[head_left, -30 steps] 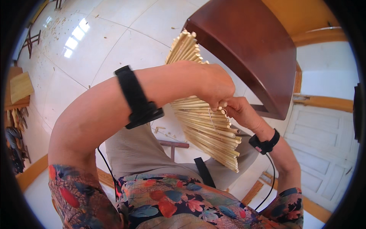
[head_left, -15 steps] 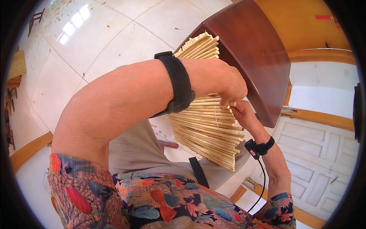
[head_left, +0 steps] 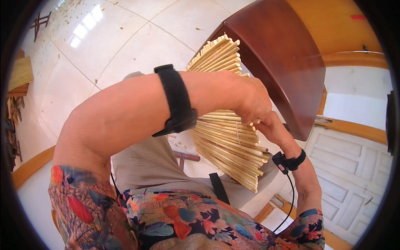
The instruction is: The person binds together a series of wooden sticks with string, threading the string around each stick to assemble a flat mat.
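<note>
A fan-shaped mat of pale straw-coloured stalks (head_left: 225, 146) lies across my lap, with a thin white string running over the stalks near their right ends. My left arm reaches over the mat from the left, hiding its middle. My left hand (head_left: 255, 100) is closed, knuckles up, its fingers curled down at the stalk ends. Against those fingertips, just beyond the mat's right edge, my right hand (head_left: 273, 128) is closed in a pinch. What lies between its fingers is hidden. Black straps circle both forearms, and a cable hangs from the right one.
Close beyond the mat stands a dark reddish-brown wooden cabinet (head_left: 283, 54). A white panelled door (head_left: 341, 175) is at right. Pale floor tiles (head_left: 121, 46) with scattered bits stretch away at left, where a small dark wooden stool (head_left: 41, 23) stands. Part of a wooden bar (head_left: 187, 157) shows between my legs.
My left hand has come down slightly and turned over the stalk ends, covering more of the right fingertips. The left forearm has shifted left. The whole view has moved a little.
</note>
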Demonstrator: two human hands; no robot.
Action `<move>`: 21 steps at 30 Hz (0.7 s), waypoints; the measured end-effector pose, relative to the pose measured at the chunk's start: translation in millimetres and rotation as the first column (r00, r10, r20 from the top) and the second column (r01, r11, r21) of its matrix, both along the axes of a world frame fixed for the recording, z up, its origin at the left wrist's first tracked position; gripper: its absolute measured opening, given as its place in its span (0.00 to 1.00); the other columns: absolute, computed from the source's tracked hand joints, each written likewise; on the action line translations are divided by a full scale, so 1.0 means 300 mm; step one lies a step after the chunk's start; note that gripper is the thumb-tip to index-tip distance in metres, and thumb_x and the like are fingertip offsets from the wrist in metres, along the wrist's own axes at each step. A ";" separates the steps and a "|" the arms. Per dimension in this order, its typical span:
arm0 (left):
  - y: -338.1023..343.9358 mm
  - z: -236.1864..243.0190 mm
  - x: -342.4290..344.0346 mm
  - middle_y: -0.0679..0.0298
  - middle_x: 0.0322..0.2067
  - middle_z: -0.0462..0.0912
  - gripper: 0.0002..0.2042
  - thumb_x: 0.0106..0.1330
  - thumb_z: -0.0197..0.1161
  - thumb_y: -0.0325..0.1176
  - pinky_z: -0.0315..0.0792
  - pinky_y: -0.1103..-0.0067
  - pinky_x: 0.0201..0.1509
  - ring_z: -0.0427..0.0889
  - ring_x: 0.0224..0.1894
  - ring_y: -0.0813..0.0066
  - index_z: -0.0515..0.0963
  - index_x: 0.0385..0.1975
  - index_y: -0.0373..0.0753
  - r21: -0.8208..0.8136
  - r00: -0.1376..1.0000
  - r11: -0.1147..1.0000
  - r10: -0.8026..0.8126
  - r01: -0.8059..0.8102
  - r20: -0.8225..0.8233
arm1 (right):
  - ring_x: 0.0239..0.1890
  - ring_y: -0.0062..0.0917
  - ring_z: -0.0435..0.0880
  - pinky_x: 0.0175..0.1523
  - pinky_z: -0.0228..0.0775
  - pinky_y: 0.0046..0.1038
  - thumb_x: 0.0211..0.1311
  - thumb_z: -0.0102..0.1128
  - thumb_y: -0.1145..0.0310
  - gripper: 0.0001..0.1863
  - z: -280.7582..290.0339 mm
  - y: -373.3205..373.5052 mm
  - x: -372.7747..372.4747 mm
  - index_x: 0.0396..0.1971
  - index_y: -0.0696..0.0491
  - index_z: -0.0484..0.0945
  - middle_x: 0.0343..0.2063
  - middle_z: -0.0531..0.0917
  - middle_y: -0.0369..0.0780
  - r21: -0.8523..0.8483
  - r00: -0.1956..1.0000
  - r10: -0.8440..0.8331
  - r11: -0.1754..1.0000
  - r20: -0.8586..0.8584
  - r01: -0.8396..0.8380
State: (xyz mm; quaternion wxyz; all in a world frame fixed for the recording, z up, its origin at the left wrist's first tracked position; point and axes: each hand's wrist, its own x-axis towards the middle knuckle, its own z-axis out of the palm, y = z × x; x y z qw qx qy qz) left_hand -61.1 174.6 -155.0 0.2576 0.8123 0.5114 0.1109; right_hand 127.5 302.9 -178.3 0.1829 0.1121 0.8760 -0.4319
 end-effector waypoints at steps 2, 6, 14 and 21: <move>-0.009 -0.007 0.003 0.62 0.24 0.85 0.04 0.51 0.67 0.33 0.75 0.64 0.35 0.83 0.31 0.57 0.84 0.26 0.43 -0.004 1.000 1.000 0.020 -0.020 0.017 | 0.42 0.28 0.82 0.49 0.74 0.28 0.59 0.61 0.83 0.14 0.007 0.005 0.001 0.46 0.57 0.80 0.41 0.83 0.41 0.045 0.994 0.099 0.994 -0.051 -0.096; -0.024 -0.014 0.002 0.61 0.23 0.84 0.03 0.52 0.65 0.33 0.74 0.64 0.35 0.83 0.30 0.57 0.84 0.25 0.44 0.049 0.999 0.999 -0.004 0.005 -0.033 | 0.42 0.32 0.82 0.47 0.75 0.29 0.57 0.61 0.83 0.16 0.024 -0.015 -0.001 0.45 0.55 0.80 0.41 0.80 0.42 0.084 0.983 0.120 0.990 -0.139 -0.109; -0.036 -0.010 -0.008 0.60 0.22 0.83 0.03 0.51 0.65 0.33 0.74 0.64 0.35 0.83 0.30 0.57 0.84 0.23 0.44 0.062 1.000 0.998 -0.016 0.018 -0.027 | 0.39 0.22 0.83 0.39 0.75 0.22 0.58 0.61 0.83 0.17 0.093 -0.021 -0.045 0.49 0.57 0.77 0.43 0.81 0.39 -0.132 0.864 -0.379 0.925 -0.331 0.355; -0.048 -0.012 -0.011 0.59 0.23 0.84 0.04 0.50 0.64 0.34 0.74 0.63 0.35 0.83 0.30 0.55 0.84 0.23 0.44 0.065 1.000 0.998 -0.004 0.002 0.026 | 0.35 0.20 0.82 0.35 0.75 0.22 0.62 0.59 0.79 0.16 0.059 -0.057 -0.073 0.51 0.60 0.74 0.39 0.83 0.39 -0.421 0.903 -0.382 0.799 0.196 0.429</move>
